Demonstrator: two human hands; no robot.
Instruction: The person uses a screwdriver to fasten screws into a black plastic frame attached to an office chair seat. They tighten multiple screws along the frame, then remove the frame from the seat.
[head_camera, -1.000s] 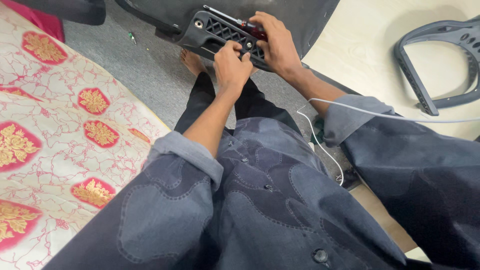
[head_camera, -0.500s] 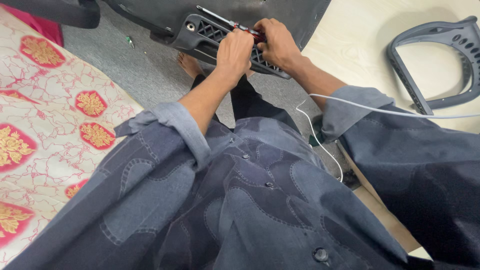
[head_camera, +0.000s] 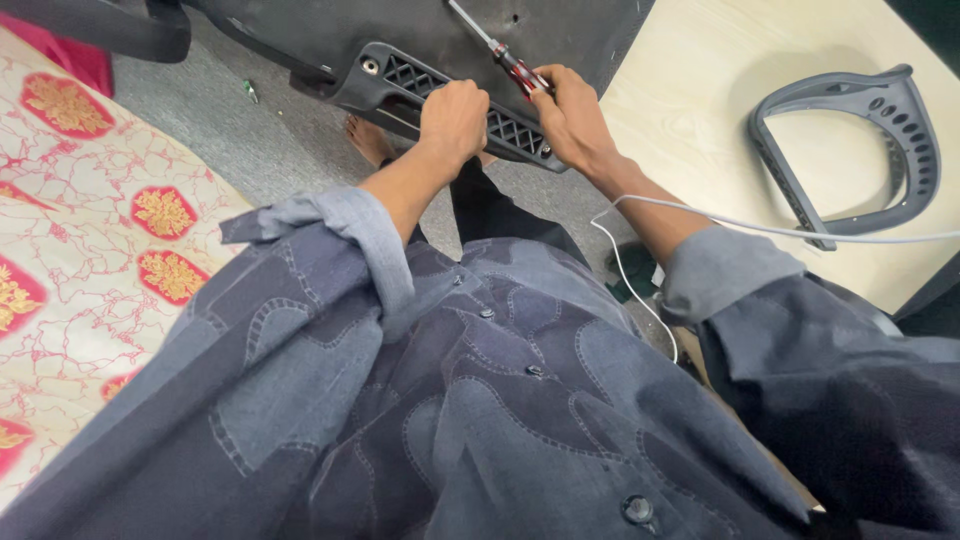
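Both hands have shifted along the black slotted plastic bracket (head_camera: 450, 100) since a second ago. Now the left hand (head_camera: 453, 122) is closed over the bracket's middle, while the right hand (head_camera: 572, 122) is clamped on a red-handled screwdriver (head_camera: 500, 52). Its shaft slants up and left from the right hand toward the dark chair panel (head_camera: 420, 30); a grey armrest loop (head_camera: 880, 110) lies apart on the pale board (head_camera: 700, 90).

a grey carpeted floor (head_camera: 250, 150) runs under the scene. on the left lies a cream mat (head_camera: 90, 250) with red veining and red medallions holding gold flowers; a pink edge (head_camera: 70, 55) shows at its top corner. to the right sits a pale wood board (head_camera: 690, 90), lit softly and evenly, with a grey plastic armrest frame (head_camera: 850, 150) lying flat on it.
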